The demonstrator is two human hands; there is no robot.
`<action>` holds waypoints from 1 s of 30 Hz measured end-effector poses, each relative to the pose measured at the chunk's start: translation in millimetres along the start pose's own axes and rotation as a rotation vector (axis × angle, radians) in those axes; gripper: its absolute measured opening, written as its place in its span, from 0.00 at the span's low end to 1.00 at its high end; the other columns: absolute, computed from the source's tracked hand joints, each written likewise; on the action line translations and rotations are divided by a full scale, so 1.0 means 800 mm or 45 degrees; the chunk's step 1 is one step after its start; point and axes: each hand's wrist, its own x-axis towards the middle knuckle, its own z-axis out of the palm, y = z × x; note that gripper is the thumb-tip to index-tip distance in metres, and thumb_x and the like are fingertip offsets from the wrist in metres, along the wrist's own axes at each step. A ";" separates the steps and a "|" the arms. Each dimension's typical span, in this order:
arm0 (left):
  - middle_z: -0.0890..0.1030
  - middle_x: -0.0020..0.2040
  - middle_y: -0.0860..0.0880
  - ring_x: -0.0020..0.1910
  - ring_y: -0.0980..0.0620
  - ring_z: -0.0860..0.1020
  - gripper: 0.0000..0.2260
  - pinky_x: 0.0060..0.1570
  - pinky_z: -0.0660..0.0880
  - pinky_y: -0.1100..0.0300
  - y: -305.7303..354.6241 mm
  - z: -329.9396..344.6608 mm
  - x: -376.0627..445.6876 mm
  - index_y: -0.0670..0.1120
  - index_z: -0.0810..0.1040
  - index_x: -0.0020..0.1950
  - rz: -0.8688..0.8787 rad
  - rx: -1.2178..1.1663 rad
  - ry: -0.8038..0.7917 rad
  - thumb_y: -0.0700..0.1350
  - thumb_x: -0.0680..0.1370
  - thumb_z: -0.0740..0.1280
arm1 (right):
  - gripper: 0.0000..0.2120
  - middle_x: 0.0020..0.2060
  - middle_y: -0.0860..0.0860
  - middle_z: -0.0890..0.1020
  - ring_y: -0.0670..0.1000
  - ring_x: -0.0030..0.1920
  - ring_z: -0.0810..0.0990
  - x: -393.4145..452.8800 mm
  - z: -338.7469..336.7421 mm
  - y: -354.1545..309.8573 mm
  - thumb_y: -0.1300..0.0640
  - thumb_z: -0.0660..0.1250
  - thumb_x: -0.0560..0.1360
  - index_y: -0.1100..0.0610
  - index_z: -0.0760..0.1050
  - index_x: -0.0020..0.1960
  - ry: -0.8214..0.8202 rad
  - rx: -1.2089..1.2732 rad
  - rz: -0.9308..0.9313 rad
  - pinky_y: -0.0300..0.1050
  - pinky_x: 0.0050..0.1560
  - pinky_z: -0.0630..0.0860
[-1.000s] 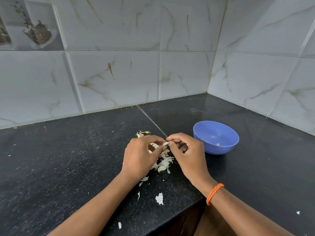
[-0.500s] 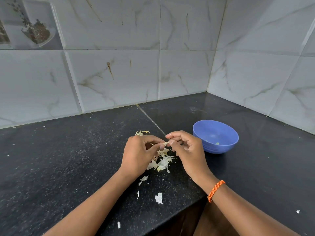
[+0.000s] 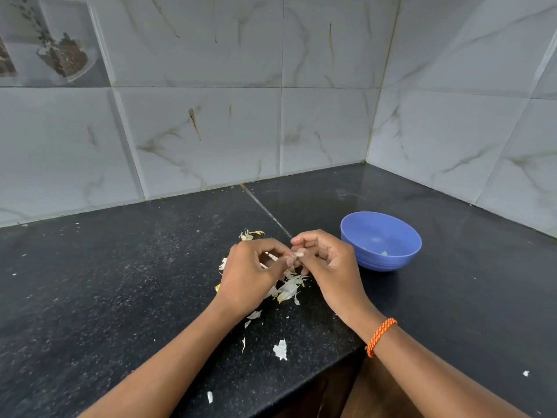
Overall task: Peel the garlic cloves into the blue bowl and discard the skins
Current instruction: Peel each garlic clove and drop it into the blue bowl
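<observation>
Both hands meet over the black counter and pinch one small pale garlic clove [image 3: 298, 254] between their fingertips. My left hand [image 3: 251, 274] curls round it from the left, my right hand [image 3: 327, 260] from the right, an orange cord on its wrist. A heap of white and yellowish garlic skins [image 3: 287, 289] lies on the counter under the hands. The blue bowl [image 3: 380, 240] stands just right of my right hand, with a small pale piece at its bottom.
Loose skin scraps [image 3: 280, 349] are scattered toward the counter's front edge [image 3: 301, 390]. Marble-look tiled walls [image 3: 211, 131] close the back and the right side, meeting in a corner. The black speckled counter [image 3: 105, 282] stretches to the left.
The hands stay together on the clove; fingers have shifted slightly as they work its skin. The bowl and the skins lie as before.
</observation>
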 end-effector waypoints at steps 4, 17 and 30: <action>0.87 0.40 0.52 0.33 0.45 0.84 0.03 0.40 0.82 0.42 -0.003 0.001 0.001 0.56 0.87 0.45 0.003 0.033 0.046 0.52 0.79 0.74 | 0.11 0.47 0.51 0.89 0.54 0.46 0.88 -0.003 0.000 0.001 0.68 0.69 0.81 0.56 0.84 0.58 -0.035 0.010 -0.007 0.47 0.42 0.84; 0.87 0.46 0.62 0.28 0.57 0.82 0.06 0.39 0.81 0.53 0.005 -0.012 -0.002 0.62 0.87 0.46 -0.023 0.212 0.158 0.50 0.80 0.75 | 0.10 0.48 0.49 0.90 0.52 0.47 0.88 -0.003 -0.005 -0.005 0.63 0.73 0.81 0.55 0.83 0.61 0.050 0.052 -0.008 0.38 0.44 0.80; 0.84 0.51 0.65 0.38 0.59 0.81 0.06 0.40 0.79 0.54 -0.008 -0.015 0.003 0.64 0.85 0.48 0.016 0.412 0.193 0.52 0.78 0.79 | 0.14 0.48 0.50 0.89 0.51 0.48 0.87 -0.002 -0.006 -0.004 0.63 0.75 0.80 0.52 0.82 0.63 0.081 0.143 0.079 0.40 0.42 0.80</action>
